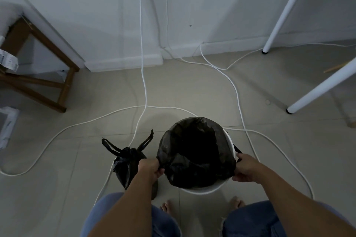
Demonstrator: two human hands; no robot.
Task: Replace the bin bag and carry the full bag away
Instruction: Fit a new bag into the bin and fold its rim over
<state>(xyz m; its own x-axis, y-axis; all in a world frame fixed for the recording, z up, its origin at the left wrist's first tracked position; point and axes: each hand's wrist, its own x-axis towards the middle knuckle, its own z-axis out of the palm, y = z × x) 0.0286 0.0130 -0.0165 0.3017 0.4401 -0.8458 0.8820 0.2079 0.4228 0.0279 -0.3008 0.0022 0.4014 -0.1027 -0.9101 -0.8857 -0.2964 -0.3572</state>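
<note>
- A white bin point(202, 191) stands on the tiled floor point(57, 188) near the person, just in front of their bare feet point(166, 206).
- A black bin liner point(192, 152) sits inside the bin. Its mouth is spread open, and its far edge is folded over the bin's far rim.
- The left hand point(150, 168) is at the left side of the bin, with its fingers curled tight round a bunch of the liner's edge.
- The right hand point(247, 168) is at the right side of the bin. It pinches the liner's edge between thumb and curled fingers, beside one of the liner's black handle loops.
- The full bag point(126, 167), also black, is knotted shut and stands on the floor just left of the bin. Its two tie handles stick up and outward, and the left forearm partly hides it.
- White cables point(143, 75) run down the far wall and loop across the floor round both the bin and the full bag.
- A brown wooden stool point(66, 90) stands at the far left.
- A white paper slip point(8, 61) with dark print hangs beside the stool; the writing is too small to read.
- A pale plastic packet point(7, 127) lies at the left edge of the floor, and any marks on it are illegible.
- Two white table legs point(285, 9) with black feet slant down at the far right.
</note>
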